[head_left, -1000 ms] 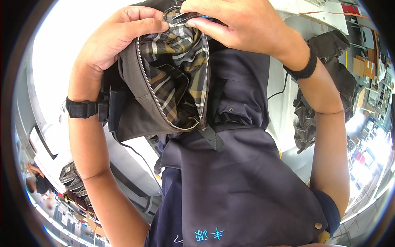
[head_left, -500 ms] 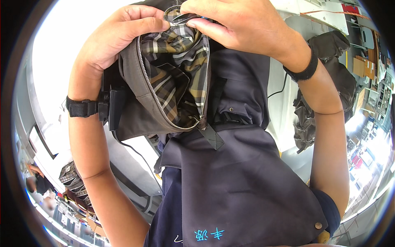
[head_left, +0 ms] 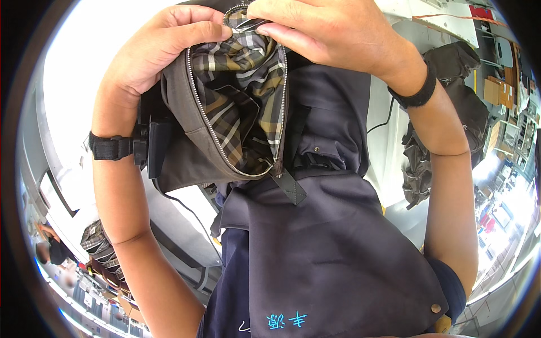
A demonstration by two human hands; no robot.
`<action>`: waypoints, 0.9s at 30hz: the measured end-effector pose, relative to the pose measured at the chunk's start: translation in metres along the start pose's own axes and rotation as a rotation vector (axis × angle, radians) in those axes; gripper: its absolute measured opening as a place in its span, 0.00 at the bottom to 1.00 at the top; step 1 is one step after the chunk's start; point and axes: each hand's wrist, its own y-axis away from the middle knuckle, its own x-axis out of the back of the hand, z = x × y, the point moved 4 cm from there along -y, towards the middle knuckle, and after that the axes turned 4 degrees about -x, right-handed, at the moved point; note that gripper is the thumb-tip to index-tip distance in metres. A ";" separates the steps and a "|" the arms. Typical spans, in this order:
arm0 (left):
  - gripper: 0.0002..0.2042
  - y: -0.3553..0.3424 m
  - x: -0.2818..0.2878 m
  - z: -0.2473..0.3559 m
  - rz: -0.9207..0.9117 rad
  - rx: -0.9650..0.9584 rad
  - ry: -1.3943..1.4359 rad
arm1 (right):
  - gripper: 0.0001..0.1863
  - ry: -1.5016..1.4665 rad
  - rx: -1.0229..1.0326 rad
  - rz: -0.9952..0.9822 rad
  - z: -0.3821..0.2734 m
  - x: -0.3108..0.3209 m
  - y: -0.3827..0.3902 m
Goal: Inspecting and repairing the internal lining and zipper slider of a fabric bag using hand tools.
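Observation:
A dark grey-brown bag with a plaid lining lies before me, its metal zipper undone and the mouth spread wide. My left hand pinches the far left edge of the opening between thumb and fingers. Across from it, my right hand is closed on thread snips, whose slim dark blades point toward the left fingertips at the zipper's far end. The snips' handles are hidden in the hand. A short leather-like tab hangs at the zipper's near end.
A dark apron covers my lap. More dark bags are heaped on the right, and plaid items lie at lower left. A black device is strapped to my left wrist, trailing a cable. Another person is far left.
The snips' blades have shifted slightly at the far end of the zipper, with a small turn of my right hand. My left hand keeps its pinch, and the bag has barely moved.

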 end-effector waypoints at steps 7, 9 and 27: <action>0.12 -0.001 0.000 0.000 -0.008 -0.011 -0.018 | 0.07 -0.020 -0.031 -0.026 0.002 -0.004 0.002; 0.12 -0.002 0.001 -0.001 -0.008 -0.015 -0.018 | 0.07 -0.106 -0.048 0.041 0.004 -0.005 0.004; 0.12 -0.003 0.001 -0.001 -0.045 -0.017 -0.017 | 0.08 -0.169 -0.124 0.027 0.004 -0.006 0.006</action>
